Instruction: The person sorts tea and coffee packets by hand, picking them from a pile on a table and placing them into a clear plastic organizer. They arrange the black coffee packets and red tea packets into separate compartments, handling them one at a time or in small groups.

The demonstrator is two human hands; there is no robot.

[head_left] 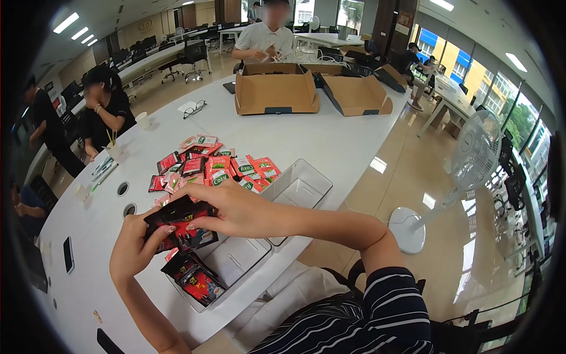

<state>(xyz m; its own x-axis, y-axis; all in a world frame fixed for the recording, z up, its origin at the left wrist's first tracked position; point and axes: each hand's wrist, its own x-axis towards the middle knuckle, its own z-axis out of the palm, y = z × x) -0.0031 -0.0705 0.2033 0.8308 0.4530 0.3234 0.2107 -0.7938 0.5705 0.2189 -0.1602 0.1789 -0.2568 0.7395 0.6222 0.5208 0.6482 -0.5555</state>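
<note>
Between my left hand (137,243) and my right hand (227,209) are several black and red sachets (197,234), with the fingers of both hands closed on them. Below them a clear plastic tray (239,259) stands at the table's near edge, with more black and red sachets (197,282) lying in its left end. A second clear tray (303,184) lies to the right, partly hidden by my right forearm. Beyond my hands is a loose pile of red, pink and green packets (221,168) on the white table.
Open cardboard boxes (277,93) stand at the table's far end, near a seated person (265,38). Glasses (194,110), cups (143,120), pens (105,171) and a phone (69,255) lie about. People are at the left; a white fan (474,150) stands right.
</note>
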